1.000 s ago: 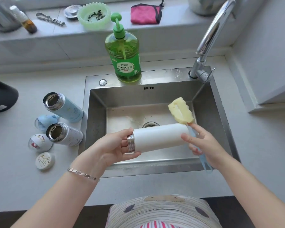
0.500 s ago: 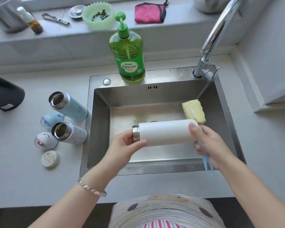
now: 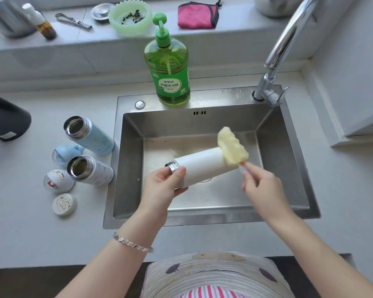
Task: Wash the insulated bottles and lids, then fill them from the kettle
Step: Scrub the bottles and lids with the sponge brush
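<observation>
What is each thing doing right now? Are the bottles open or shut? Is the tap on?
White bottle: lid off, held sideways over the sink by the left hand.
Brush: sponge against the white bottle's closed end, pinched by the right hand.
Blue bottle: lid off, on the counter.
Patterned bottle: lid off, on the counter.
Lids: three, off, on the counter.
Tap: no water running.
Soap: upright, nearly full.

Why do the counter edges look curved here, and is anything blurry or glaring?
Head view: the wide-angle lens bows the edges of the counter; glare streaks the faucet; the white bottle and sponge brush look sharp, the right hand slightly soft.
</observation>
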The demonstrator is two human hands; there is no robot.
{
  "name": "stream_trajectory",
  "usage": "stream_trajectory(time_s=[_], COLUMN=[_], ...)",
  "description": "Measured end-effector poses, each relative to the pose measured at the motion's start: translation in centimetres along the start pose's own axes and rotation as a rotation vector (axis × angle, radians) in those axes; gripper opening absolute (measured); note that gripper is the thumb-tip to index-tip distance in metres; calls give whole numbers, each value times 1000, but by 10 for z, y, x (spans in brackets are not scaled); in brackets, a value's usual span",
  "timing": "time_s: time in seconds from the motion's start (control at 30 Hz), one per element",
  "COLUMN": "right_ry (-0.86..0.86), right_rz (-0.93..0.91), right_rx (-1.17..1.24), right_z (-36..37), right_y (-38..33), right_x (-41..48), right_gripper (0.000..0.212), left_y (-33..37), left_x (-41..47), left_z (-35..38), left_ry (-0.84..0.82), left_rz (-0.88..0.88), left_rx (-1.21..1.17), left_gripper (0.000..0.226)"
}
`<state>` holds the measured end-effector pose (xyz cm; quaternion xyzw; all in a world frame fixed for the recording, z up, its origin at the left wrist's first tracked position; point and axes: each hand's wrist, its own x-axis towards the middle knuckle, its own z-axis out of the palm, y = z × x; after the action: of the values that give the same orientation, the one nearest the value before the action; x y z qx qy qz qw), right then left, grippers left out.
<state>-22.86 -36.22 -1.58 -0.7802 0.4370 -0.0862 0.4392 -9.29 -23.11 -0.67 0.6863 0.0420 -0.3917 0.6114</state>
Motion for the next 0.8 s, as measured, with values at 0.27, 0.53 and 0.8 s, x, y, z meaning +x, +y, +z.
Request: stream_trajectory(time_s=[0.27,0.53,0.8], right_ry=[23,13,77], right_rz=[-96,-265,-308], right_rx=[-54,-183,-290], right_z=[4,16,14], right_y=[3,-1,9], right_x=[2,4,0], right_gripper=[33,37,39], left_y=[0,9,24], left_x=[1,16,23], left_z=[6,12,15], left_ry=[1,25,57], left_rz=[-30,-100,-287], left_rx=[-38,-136,-301], left_gripper=[14,18,17])
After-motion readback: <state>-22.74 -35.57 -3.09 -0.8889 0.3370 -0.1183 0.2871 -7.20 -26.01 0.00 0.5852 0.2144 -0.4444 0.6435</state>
